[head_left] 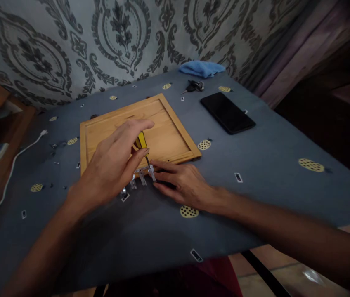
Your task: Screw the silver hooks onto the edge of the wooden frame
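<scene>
Centre of frame: left hand pinches yellow screwdriver steeply, tip at shiny hook rack on wooden panel's near edge. Right hand, fingers slightly spread at rack's right end, presumably steadies it; pinch: cannot tell.

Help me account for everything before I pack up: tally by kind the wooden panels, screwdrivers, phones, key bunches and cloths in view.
Wooden panel: 1
Screwdriver: 1, in the left hand
Phone: 1
Key bunch: 1 (single keys too small to count)
Blue cloth: 1
Total: 5
</scene>
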Motion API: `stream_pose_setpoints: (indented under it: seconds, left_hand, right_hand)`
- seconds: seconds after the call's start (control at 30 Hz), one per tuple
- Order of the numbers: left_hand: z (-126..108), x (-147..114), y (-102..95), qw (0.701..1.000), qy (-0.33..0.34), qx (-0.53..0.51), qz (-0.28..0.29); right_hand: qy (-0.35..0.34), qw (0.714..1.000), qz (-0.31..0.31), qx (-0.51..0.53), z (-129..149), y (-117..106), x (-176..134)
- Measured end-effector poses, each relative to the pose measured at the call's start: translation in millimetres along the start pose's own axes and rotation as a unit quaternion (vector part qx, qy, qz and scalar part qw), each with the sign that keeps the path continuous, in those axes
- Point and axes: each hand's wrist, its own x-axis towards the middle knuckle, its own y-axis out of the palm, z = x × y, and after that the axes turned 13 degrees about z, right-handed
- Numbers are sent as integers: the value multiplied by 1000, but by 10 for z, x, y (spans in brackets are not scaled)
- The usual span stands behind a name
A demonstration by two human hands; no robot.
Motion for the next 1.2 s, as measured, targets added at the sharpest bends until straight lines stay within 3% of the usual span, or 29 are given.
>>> stream_pose_setpoints:
  seconds: [0.3,0.93,1.2]
  left_hand:
    - [-4,-3,43,999,-4,-1,-32]
    - [15,-4,9,1000,-13,-6,4]
    - [10,11,79,999,-1,-6,-44]
  right_hand:
    - [-6,1000,2,-2,8,-13,9]
    - [-5,1000,-4,-14,4,11,1]
    - [-7,1000,1,-15,1,12,1]
